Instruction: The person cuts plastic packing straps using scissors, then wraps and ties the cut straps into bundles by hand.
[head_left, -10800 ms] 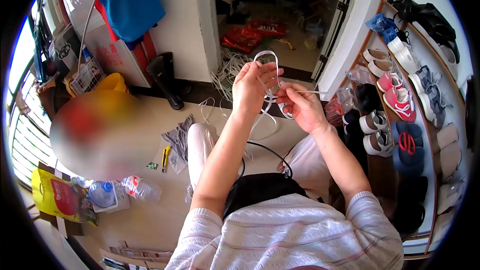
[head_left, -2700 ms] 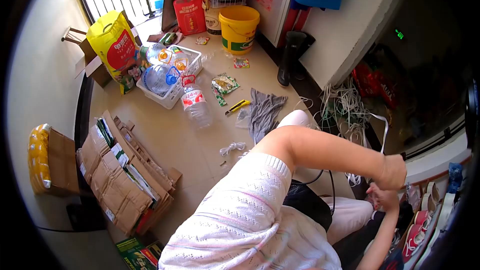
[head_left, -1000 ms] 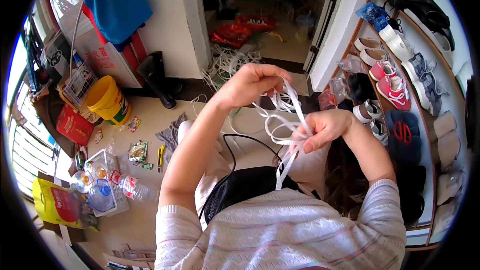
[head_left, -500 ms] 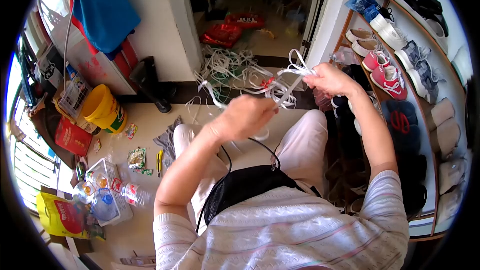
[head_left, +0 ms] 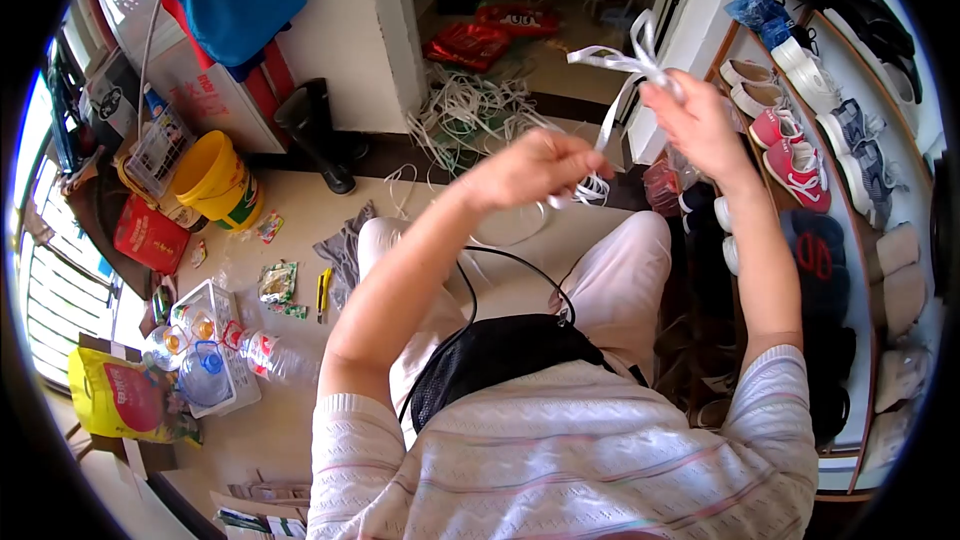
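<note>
A looped bundle of white flat strapping (head_left: 640, 55) stands up from my right hand (head_left: 695, 125), whose fingers are closed around its base. One strand runs down from the bundle to my left hand (head_left: 540, 168), which pinches it between thumb and fingers. Both hands are raised in front of my knees, a short way apart, the right one higher. Beyond them, a tangled heap of white strapping (head_left: 470, 115) with some green strands lies on the floor by the doorway. Loose strands trail below my left hand.
On the right stands a shoe rack (head_left: 735, 25) full of shoes. At left are a yellow bucket (head_left: 207, 175), a black boot (head_left: 312, 130), a white basket (head_left: 240, 385) with plastic bottles, and a yellow cutter (head_left: 323, 295) on the floor. Red bags (head_left: 468, 45) lie beyond the doorway.
Both hands have risen, my right hand lifting the looped bundle higher. My left hand has moved up and slightly right. The view has shifted a little.
</note>
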Available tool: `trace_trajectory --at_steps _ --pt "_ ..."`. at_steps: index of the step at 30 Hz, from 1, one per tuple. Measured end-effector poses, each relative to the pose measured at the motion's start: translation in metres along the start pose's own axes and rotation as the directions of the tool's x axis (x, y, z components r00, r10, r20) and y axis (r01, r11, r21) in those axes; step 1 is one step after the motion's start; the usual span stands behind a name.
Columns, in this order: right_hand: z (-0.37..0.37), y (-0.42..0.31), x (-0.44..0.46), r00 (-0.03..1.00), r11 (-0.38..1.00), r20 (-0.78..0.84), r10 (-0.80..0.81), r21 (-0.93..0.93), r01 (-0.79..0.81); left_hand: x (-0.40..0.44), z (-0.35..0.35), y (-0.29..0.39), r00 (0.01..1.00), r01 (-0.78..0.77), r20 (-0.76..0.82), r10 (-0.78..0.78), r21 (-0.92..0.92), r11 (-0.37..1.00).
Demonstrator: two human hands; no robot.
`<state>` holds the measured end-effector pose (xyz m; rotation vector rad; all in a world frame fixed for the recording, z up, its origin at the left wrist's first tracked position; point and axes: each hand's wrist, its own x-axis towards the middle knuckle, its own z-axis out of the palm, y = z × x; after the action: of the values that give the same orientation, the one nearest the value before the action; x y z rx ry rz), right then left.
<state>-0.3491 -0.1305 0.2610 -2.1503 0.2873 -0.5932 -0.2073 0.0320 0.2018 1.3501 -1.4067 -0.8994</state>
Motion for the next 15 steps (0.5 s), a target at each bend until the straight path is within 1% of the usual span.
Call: trace_trajectory --at_steps 1,2,3,4,5,6,7,8,10,11,12,13,14,15 --pt "0.005 0.025 0.011 0.997 0.975 -0.023 -0.077 -0.212 0.070 0.001 0.012 -0.001 0.998 -0.034 -0.056 0.042 0.145 0.989" --pt "0.010 0.043 0.017 0.988 0.901 -0.030 -0.154 -0.414 0.128 0.001 0.020 -0.001 0.990 -0.056 -0.106 0.090 0.287 0.956" --pt "0.017 0.042 0.012 0.997 0.787 0.008 -0.072 -0.614 0.062 0.001 0.019 -0.001 0.982 -0.089 -0.086 0.170 0.585 0.806" --pt "0.026 0.053 0.011 0.993 0.667 0.100 0.059 -0.744 0.035 -0.003 0.017 0.011 0.992 -0.067 -0.042 0.116 0.602 0.796" --pt "0.026 0.060 0.000 0.939 0.609 0.334 0.081 -0.762 0.218 -0.009 0.013 0.026 0.998 -0.045 0.001 0.057 0.619 0.784" --pt "0.035 0.057 -0.010 0.889 0.576 0.395 0.232 -0.792 0.202 -0.015 0.009 0.035 0.999 -0.022 0.040 -0.005 0.637 0.770" --pt "0.040 0.048 -0.021 0.839 0.635 0.438 0.323 -0.757 0.151 -0.013 -0.003 0.028 0.994 -0.012 0.100 -0.051 0.547 0.837" --pt "0.044 0.033 -0.030 0.773 0.651 0.525 0.355 -0.733 0.199 -0.014 -0.012 0.026 0.994 -0.025 0.109 -0.031 0.474 0.880" --pt "0.043 0.013 -0.043 0.618 0.753 0.754 0.221 -0.535 0.384 -0.014 -0.028 0.024 0.999 -0.025 0.034 0.013 0.375 0.927" --pt "0.041 0.005 -0.045 0.573 0.857 0.811 0.118 -0.375 0.353 -0.011 -0.032 0.014 0.999 -0.039 -0.020 0.043 0.153 0.987" --pt "0.038 -0.001 -0.047 0.533 0.928 0.846 0.004 -0.202 0.314 -0.008 -0.036 0.007 0.995 -0.069 -0.080 0.062 -0.075 0.995" --pt "0.032 -0.004 -0.049 0.617 0.967 0.772 -0.154 -0.011 0.256 -0.010 -0.035 0.008 0.992 -0.035 -0.125 0.002 -0.263 0.964" --pt "0.025 -0.013 -0.048 0.740 0.933 0.580 -0.341 0.113 0.341 -0.005 -0.034 -0.007 0.987 -0.066 -0.162 0.002 -0.386 0.920" --pt "0.016 -0.021 -0.046 0.838 0.948 0.452 -0.304 0.227 0.221 -0.002 -0.026 -0.015 0.981 -0.066 -0.192 -0.008 -0.375 0.925"
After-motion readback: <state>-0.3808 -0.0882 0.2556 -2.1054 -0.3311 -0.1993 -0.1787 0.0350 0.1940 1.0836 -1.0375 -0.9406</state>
